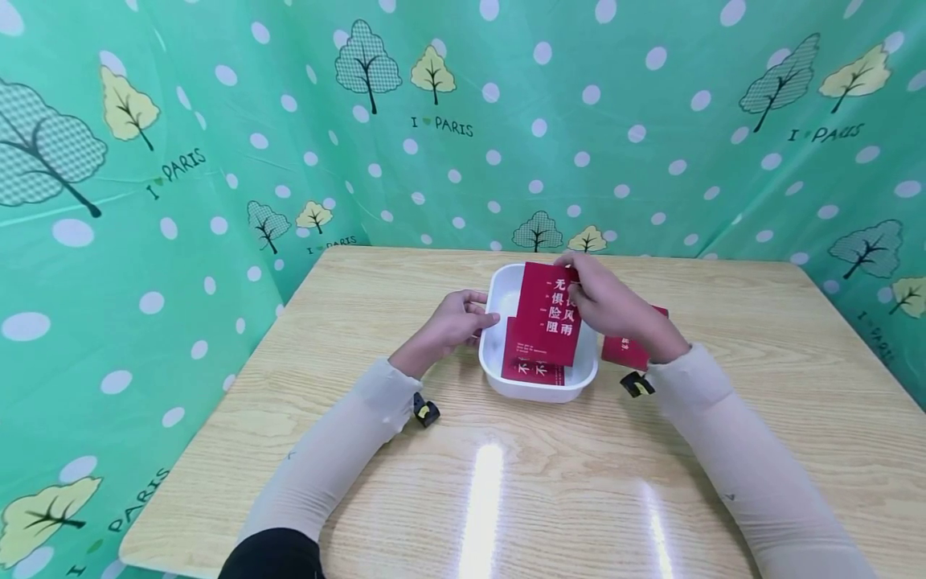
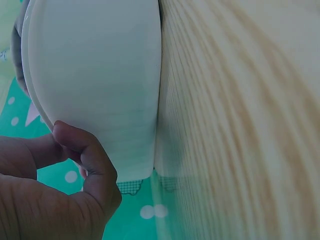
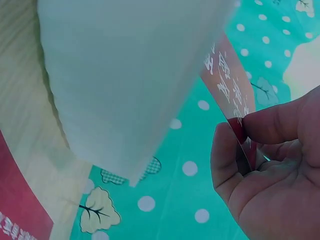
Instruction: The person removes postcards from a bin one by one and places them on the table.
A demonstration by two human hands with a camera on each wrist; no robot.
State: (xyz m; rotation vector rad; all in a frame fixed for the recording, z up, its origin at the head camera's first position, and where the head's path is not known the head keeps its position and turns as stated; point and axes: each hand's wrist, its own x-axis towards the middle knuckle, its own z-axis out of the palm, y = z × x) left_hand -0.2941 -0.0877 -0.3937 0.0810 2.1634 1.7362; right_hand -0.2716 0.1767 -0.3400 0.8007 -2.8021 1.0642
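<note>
Right grip (image 1: 604, 294) pinches a red card (image 1: 542, 318) above the white basin (image 1: 537, 392); the left grip (image 1: 454, 323) pinches the basin's left rim. From where I stand, the work looks midway: a second card (image 1: 534, 375) lies inside the basin, the held one hangs over it, and a third card (image 1: 624, 352) rests outside, on the table (image 1: 391, 297) right of the basin.

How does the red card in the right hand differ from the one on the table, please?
The held card is raised over the basin; the table card lies flat beside it. The right hand pinches the held card but partly hides the table card. Both are red with white characters.
</note>
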